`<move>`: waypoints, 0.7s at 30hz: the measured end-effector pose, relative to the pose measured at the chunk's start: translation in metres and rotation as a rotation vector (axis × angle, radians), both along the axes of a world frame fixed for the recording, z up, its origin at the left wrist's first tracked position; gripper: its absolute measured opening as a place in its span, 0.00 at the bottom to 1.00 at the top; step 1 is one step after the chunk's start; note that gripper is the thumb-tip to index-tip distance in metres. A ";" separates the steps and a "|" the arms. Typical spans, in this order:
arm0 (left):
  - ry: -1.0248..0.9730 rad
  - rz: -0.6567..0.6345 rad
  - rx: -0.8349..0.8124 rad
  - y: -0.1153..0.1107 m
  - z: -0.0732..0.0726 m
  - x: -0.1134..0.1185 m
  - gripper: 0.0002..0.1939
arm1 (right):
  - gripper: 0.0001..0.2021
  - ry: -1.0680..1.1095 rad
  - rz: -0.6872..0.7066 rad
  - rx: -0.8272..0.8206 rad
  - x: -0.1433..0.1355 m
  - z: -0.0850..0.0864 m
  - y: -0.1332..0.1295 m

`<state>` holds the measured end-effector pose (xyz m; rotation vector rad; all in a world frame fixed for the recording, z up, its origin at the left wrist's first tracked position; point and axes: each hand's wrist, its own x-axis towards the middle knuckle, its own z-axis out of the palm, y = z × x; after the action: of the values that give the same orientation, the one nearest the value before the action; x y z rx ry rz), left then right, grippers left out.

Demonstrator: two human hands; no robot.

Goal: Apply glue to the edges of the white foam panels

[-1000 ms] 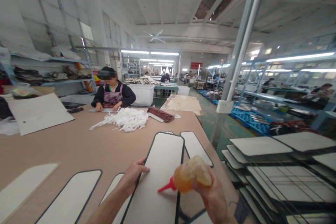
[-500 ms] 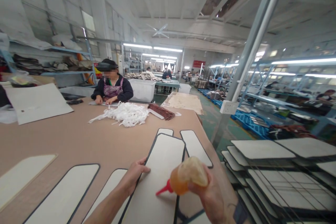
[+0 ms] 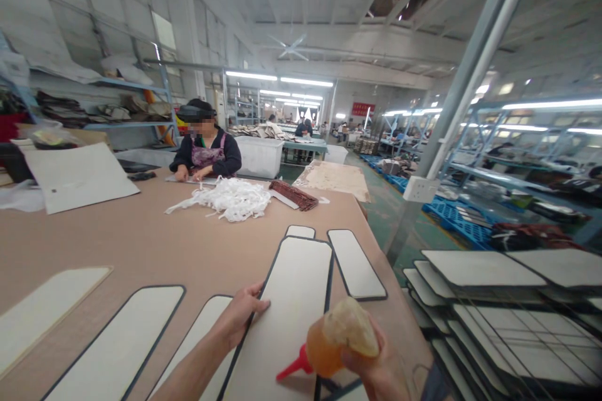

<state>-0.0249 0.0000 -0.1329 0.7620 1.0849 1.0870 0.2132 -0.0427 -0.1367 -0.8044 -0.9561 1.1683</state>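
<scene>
My left hand [image 3: 244, 314] grips the left edge of a long cream panel [image 3: 301, 282] with dark edging, thumb on its face and fingers curled under the side. My right hand [image 3: 376, 357] is wrapped round a squeeze bottle [image 3: 324, 346] holding amber liquid, which looks like glue. The bottle is tipped over, its red nozzle [image 3: 294, 366] pointing down and left over the lower part of the panel. Whether the tip touches the surface I cannot tell. A smaller edged panel [image 3: 360, 266] lies to the right, and others [image 3: 120, 341] lie to the left.
Across the brown table [image 3: 155, 241] a person [image 3: 207, 147] works beside a heap of white strips [image 3: 230, 197] and a brown bundle [image 3: 296, 195]. Stacked panels on a wire rack [image 3: 512, 326] stand at the right, near a metal post [image 3: 451, 119]. A large white sheet [image 3: 79, 175] leans at the left.
The bottle and its nozzle have moved slightly down along the panel in my right hand. My left hand keeps its hold. The whole view has shifted a little.
</scene>
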 end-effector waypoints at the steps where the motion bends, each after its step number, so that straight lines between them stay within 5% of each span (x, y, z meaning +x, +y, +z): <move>1: 0.000 0.001 -0.003 -0.001 0.000 0.000 0.35 | 0.27 0.014 -0.017 0.001 0.000 0.002 0.001; 6: -0.011 -0.025 -0.024 -0.003 0.008 0.002 0.36 | 0.23 0.084 -0.138 0.037 0.009 0.023 0.029; 14: 0.022 0.042 -0.053 0.007 -0.003 -0.006 0.35 | 0.24 0.108 0.007 -0.101 -0.001 0.001 -0.012; 18: 0.034 0.014 -0.068 0.009 -0.007 -0.004 0.34 | 0.24 0.144 -0.173 -0.046 0.007 0.012 0.013; 21: 0.029 -0.015 -0.079 0.010 -0.006 -0.002 0.34 | 0.25 0.130 -0.223 -0.048 0.011 0.004 0.027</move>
<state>-0.0265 0.0097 -0.1384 0.7235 1.1385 1.0174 0.2241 -0.0156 -0.1326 -0.8401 -0.7142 1.0391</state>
